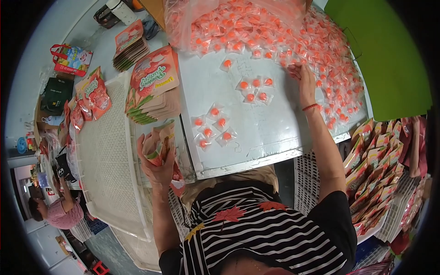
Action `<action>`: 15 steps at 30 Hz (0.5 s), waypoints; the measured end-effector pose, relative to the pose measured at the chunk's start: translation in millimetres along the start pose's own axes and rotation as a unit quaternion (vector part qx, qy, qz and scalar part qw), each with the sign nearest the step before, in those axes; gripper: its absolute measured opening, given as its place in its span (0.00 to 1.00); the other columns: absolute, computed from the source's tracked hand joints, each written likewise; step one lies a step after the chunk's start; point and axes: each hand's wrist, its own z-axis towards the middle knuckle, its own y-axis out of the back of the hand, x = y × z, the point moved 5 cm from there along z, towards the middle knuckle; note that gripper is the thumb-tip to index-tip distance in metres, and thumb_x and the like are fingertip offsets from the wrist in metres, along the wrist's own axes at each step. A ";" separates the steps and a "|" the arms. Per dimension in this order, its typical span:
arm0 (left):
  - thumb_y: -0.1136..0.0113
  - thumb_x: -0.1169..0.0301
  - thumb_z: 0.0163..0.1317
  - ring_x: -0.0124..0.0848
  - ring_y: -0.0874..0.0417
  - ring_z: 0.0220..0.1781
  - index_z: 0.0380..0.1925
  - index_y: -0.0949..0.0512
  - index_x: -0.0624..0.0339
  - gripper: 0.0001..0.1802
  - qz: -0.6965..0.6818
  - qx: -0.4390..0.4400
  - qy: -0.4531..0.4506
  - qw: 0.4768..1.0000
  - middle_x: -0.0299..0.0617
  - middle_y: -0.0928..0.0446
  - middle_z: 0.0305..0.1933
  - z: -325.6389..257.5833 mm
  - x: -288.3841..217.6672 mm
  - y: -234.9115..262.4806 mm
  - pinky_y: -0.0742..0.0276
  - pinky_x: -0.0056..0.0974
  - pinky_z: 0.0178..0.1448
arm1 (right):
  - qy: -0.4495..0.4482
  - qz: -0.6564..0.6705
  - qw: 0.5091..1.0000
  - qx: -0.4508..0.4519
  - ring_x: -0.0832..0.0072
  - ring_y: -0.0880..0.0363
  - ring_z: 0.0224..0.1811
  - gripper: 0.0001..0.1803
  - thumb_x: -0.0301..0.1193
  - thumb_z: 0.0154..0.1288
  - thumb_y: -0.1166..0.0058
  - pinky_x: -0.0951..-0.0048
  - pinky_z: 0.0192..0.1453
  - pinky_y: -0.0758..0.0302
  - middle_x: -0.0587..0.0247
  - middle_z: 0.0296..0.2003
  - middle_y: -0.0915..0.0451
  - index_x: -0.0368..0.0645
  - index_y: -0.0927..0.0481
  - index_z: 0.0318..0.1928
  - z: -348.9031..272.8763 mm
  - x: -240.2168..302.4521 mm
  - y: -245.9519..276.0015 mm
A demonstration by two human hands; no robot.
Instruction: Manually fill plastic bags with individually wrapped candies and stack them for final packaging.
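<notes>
My left hand (158,169) is wrapped round a pink-and-red printed pouch (160,142), held upright with its mouth toward me at the table's left edge. My right hand (303,78) is at the inner edge of a big heap of small clear packets (330,50), each with a round orange-red sweet inside. Its fingers are bent together; whatever is between them is too small to make out. On the tabletop between my hands lie a middle cluster of packets (255,89), a nearer-left cluster of packets (213,128) and a single packet (227,64).
Stacks of flat pouches (153,85) lie left of the metal table (266,137), beside a white perforated tray (105,151). Clear plastic sheeting (183,23) covers the heap's far side. Many pouches (376,169) stand in rows at right. A person in pink (66,213) is far left.
</notes>
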 end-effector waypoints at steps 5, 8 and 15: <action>0.30 0.79 0.46 0.40 0.23 0.56 0.64 0.45 0.62 0.45 -0.045 0.005 0.038 0.998 0.53 0.27 0.56 -1.9 0.3 -7.0 0.28 0.40 0.61 | 0.192 -0.366 0.899 0.141 0.57 0.31 0.60 0.24 0.41 0.69 0.57 0.62 0.64 0.37 0.50 0.56 0.28 0.40 0.31 0.59 -38.9 18.3 -66.7; 0.30 0.79 0.47 0.40 0.23 0.56 0.64 0.45 0.63 0.45 -0.052 0.004 0.034 0.998 0.53 0.27 0.55 1.8 -3.8 -9.9 0.28 0.39 0.60 | 0.307 -0.481 0.794 0.210 0.53 0.36 0.63 0.25 0.42 0.65 0.52 0.54 0.67 0.42 0.51 0.59 0.32 0.44 0.31 0.60 -64.3 14.8 -105.0; 0.31 0.78 0.46 0.41 0.23 0.56 0.63 0.43 0.63 0.44 -0.039 0.004 0.033 0.999 0.54 0.26 0.55 -2.9 1.0 -9.5 0.27 0.39 0.59 | 0.342 -0.500 0.734 0.309 0.53 0.40 0.64 0.21 0.40 0.67 0.54 0.50 0.68 0.45 0.53 0.59 0.34 0.48 0.29 0.58 -116.8 -7.7 -160.5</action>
